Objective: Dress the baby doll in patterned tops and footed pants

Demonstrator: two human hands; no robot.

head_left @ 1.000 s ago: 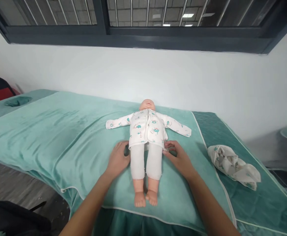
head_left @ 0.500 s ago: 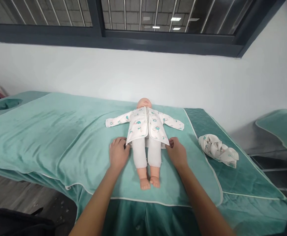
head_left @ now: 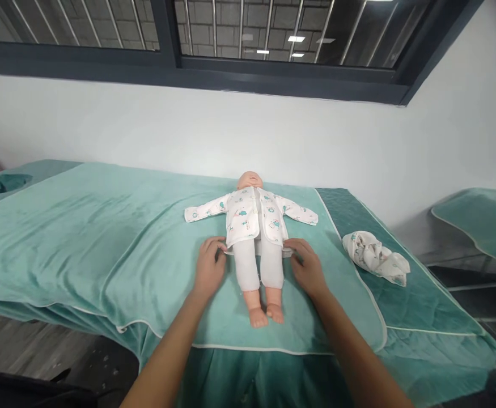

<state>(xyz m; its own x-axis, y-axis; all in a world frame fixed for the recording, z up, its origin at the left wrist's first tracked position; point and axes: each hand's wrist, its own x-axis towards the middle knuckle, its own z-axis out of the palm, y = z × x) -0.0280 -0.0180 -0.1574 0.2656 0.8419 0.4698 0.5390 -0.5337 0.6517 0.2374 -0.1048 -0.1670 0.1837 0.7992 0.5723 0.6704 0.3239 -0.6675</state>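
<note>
A baby doll [head_left: 251,306] lies face up on a green bed, feet toward me. It wears a white baby jacket [head_left: 243,218] with a green animal print, the front parted down the middle and both sleeves spread out. White cloth covers its upper legs; the lower legs and feet are bare. At the jacket's lower left corner is my left hand [head_left: 210,267], thumb apart from the fingers and fingertips at the hem. My right hand [head_left: 309,269] is open at the opposite lower corner, its fingers stretched onto the hem.
A crumpled printed white cloth [head_left: 376,256] lies on the bed's right part. The green bed cover [head_left: 81,243] has a hole at far left. Behind stands a white wall [head_left: 145,124] under a barred window [head_left: 282,34]. Something black [head_left: 26,391] sits at lower left.
Both hands have loosened from the jacket's lower corners, fingers spreading. The jacket's front panels have shifted a little, and the doll's legs have moved slightly right in view.
</note>
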